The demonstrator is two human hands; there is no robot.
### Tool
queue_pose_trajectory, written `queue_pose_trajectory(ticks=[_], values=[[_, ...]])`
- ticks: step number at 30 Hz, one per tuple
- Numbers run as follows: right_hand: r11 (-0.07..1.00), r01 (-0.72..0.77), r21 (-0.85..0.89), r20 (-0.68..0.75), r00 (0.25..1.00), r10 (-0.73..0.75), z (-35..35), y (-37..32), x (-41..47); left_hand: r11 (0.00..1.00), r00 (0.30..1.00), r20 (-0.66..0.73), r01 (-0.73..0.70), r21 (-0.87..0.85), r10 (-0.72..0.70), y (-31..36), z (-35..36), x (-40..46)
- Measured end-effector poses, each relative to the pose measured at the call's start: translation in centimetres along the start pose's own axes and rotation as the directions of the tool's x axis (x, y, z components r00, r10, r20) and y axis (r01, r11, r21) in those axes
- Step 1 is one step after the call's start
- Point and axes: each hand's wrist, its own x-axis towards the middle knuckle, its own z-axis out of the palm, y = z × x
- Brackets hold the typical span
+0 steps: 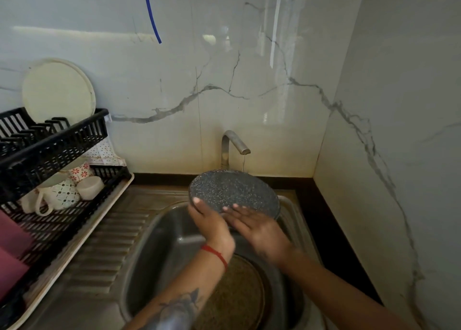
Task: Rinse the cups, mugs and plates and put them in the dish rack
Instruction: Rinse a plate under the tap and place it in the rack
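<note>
- Two-tier black dish rack (57, 140) on counter, left of sink (159, 230): one pale plate upright on top, three or perhaps four mugs (62, 192) below.
- One speckled plate (232, 190) tilted under tap stream (243, 162); probably wet, slick, rigid, breakable; best gripped by rim.
- Left hand (212, 222) gripping rim; right hand (259, 227) flat, fingers straight, rubbing the face.

Sink (159, 232) sat at lower centre, tap (233, 144) behind it, plate (234, 192) in my hands under the tap, dish rack (52, 140) at left, mugs (59, 192) on its lower tier, another plate (58, 91) standing on top.
</note>
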Motion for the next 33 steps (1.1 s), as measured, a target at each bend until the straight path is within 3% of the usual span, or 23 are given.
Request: queue_pose_trajectory(ticks=[3,7,10,13,16,20,23,25,28,33], values=[[0.989,-0.015,0.146,0.059,0.998,0.006,1.1,-1.0,0.5,0.997,1.0,-0.002,0.001,-0.084,-0.002,-0.4,0.1,-0.7],[0.992,0.126,0.016,0.065,0.99,-0.127,0.9,1.8,-1.9,0.995,0.993,0.067,0.096,-0.04,-0.093,-0.1,-1.7,2.0],[0.999,-0.036,-0.01,0.093,0.995,0.036,0.9,2.3,-1.8,0.994,0.995,0.052,0.093,-0.05,-0.091,-0.2,-1.7,1.9],[0.975,-0.21,-0.071,0.204,0.954,0.22,2.6,-0.4,0.7,0.995,0.998,-0.009,0.069,-0.078,-0.07,-0.7,-1.4,1.7],[0.995,-0.045,-0.085,0.244,0.968,0.065,3.4,-2.3,2.0,0.999,0.999,-0.023,0.046,-0.021,-0.046,-1.2,-1.7,1.7],[0.966,0.25,-0.068,0.091,0.966,-0.244,2.2,1.0,-0.9,0.986,0.996,0.048,0.068,0.15,-0.076,0.2,-2.9,4.4],[0.962,0.246,-0.117,-0.025,0.968,-0.25,1.3,4.1,-2.1,0.985,0.994,0.052,0.089,0.146,-0.098,0.9,-2.9,5.0],[0.966,0.208,-0.154,-0.054,0.974,-0.219,1.7,3.5,-0.9,0.998,0.999,-0.038,-0.002,0.062,0.004,-0.2,-1.9,2.8],[0.99,0.135,-0.03,-0.019,0.991,-0.136,2.6,0.8,1.3,0.996,0.997,-0.063,-0.058,-0.065,0.054,-1.9,-0.6,-0.3],[0.99,0.143,0.018,0.077,0.987,-0.144,1.5,3.6,-0.8,1.0,0.999,0.044,0.012,0.029,-0.013,-1.1,-1.6,1.1]])
